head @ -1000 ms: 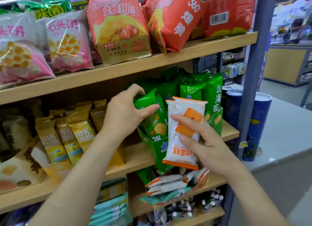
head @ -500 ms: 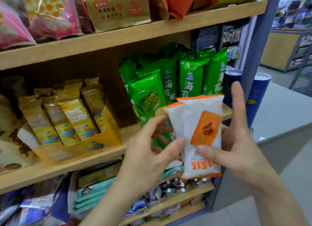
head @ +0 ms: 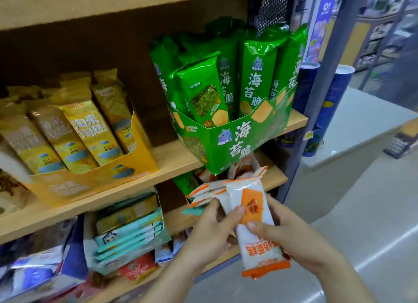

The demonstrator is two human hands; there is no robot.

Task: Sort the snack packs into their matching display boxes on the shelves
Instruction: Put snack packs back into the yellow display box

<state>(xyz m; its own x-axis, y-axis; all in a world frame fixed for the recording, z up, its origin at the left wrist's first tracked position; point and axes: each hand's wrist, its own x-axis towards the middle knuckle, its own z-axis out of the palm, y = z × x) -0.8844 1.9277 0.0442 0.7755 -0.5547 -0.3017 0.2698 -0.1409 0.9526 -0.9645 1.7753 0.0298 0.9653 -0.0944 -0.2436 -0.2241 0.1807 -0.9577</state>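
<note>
- The right hand [head: 294,239] grasps a white-and-orange snack pack [head: 256,230] from its right side, thumb across the front and fingers tucked behind.
- The left hand [head: 209,237] grips the same pack from the left, thumb tip on the orange panel and fingers curled behind it.
- The pack is held nearly upright in front of the lower shelf [head: 274,178], leaning a little to the left at the top. The edge of a second white pack shows just behind it.
- Just behind the hands, a loose pile of matching white-and-orange packs [head: 203,193] lies on that lower shelf.
- Further left on the same level, a carton of teal packs [head: 129,234] lies tilted, with blurred blue-and-white bags beside it.
- On the middle shelf [head: 174,158] above, a green display box [head: 228,142] overhangs the front edge, directly over the pile.
- Green seaweed packs [head: 256,85] stand upright in this box, one leaning forward at the front.
- To the left, well apart from it, a yellow display box [head: 90,180] holds yellow packs [head: 88,130] leaning back in a row.
- Past the shelf post on the right, blue tubes [head: 332,103] stand on a grey bench [head: 362,121].
</note>
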